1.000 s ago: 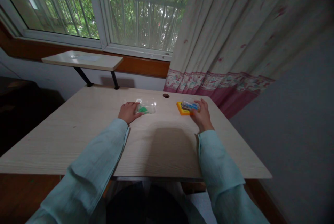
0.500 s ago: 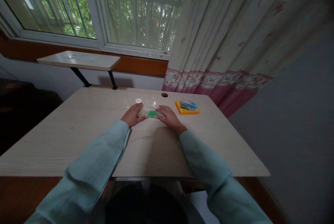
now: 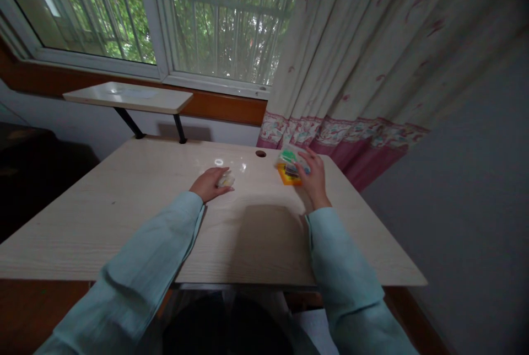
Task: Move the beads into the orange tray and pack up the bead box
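My left hand [image 3: 210, 184] rests on the desk with its fingers closed around a small clear plastic box [image 3: 226, 181] holding pale contents. Over to the right, my right hand [image 3: 314, 178] grips another clear plastic box [image 3: 288, 155] with green contents. That box is above a yellow-orange tray [image 3: 288, 178], which has a clear case with dark and blue items on it. My fingers and the green box partly cover the tray and the case. Whether the green box touches the case, I cannot tell.
A wooden desk [image 3: 136, 222] lies under both hands, with a round cable hole [image 3: 260, 154] near its back edge. A small raised shelf [image 3: 128, 96] stands at the back left. Behind are a window and a curtain [image 3: 351, 79].
My right hand has moved right and slightly away from me, carrying the green-filled box from beside the left hand to above the yellow-orange tray. My left hand has stayed in place.
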`<control>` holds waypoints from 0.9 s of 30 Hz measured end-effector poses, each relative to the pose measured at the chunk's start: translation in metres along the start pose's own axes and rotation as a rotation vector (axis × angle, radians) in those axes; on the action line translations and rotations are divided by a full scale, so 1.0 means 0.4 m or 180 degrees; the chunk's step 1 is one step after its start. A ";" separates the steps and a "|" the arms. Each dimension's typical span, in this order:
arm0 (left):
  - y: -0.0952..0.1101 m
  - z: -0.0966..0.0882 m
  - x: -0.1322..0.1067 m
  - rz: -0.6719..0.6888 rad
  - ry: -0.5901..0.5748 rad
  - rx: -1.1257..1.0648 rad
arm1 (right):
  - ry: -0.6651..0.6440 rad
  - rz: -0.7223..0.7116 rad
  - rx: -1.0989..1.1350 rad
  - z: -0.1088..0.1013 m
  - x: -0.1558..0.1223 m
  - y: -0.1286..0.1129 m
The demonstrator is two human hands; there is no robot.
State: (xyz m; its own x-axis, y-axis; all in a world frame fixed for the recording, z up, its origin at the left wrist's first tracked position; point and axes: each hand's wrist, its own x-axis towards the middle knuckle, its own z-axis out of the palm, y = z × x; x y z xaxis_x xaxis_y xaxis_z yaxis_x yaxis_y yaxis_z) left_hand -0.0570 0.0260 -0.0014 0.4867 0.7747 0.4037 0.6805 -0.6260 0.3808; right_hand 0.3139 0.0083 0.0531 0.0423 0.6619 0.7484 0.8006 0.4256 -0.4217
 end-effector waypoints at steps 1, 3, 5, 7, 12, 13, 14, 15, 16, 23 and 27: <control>0.007 0.002 0.000 0.0033 -0.0003 0.0029 | 0.0126 0.0125 -0.0071 -0.010 0.001 0.021; 0.022 0.006 0.000 0.0091 -0.0029 0.0088 | 0.0219 0.0370 -0.0184 -0.018 -0.003 0.057; 0.038 0.009 0.001 0.0079 -0.0025 0.0140 | 0.0167 0.0524 -0.0255 -0.016 -0.010 0.078; 0.052 0.012 0.002 0.0035 0.0000 0.0168 | 0.0116 0.0583 -0.0324 -0.013 -0.014 0.077; 0.053 0.020 0.005 0.0282 -0.0309 -0.0043 | 0.0089 0.0467 -0.0577 0.000 -0.019 -0.005; 0.047 0.021 0.005 0.0337 -0.0372 -0.0104 | 0.0027 0.0340 -0.0580 0.011 -0.024 -0.029; 0.040 0.020 0.005 0.0370 -0.0410 -0.0158 | -0.0089 0.0154 -0.0554 0.028 -0.032 -0.055; 0.032 0.018 0.005 0.0382 -0.0424 -0.0201 | -0.0262 -0.0071 -0.0497 0.049 -0.043 -0.082; 0.024 0.016 0.004 0.0365 -0.0414 -0.0231 | -0.0562 -0.0313 -0.0408 0.075 -0.057 -0.108; 0.019 -0.014 -0.004 0.0129 -0.0265 -0.0259 | -0.2233 -0.0931 0.0043 0.224 -0.150 -0.237; 0.049 -0.014 -0.005 0.0126 -0.0228 -0.0339 | -0.2193 -0.0865 0.0092 0.227 -0.149 -0.225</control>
State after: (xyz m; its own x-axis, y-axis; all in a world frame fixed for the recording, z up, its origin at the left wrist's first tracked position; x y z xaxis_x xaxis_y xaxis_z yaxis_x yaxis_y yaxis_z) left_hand -0.0478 0.0117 0.0100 0.5525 0.7512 0.3612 0.5999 -0.6593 0.4534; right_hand 0.1850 -0.0134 -0.0003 -0.5474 0.7640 0.3414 0.7129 0.6395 -0.2878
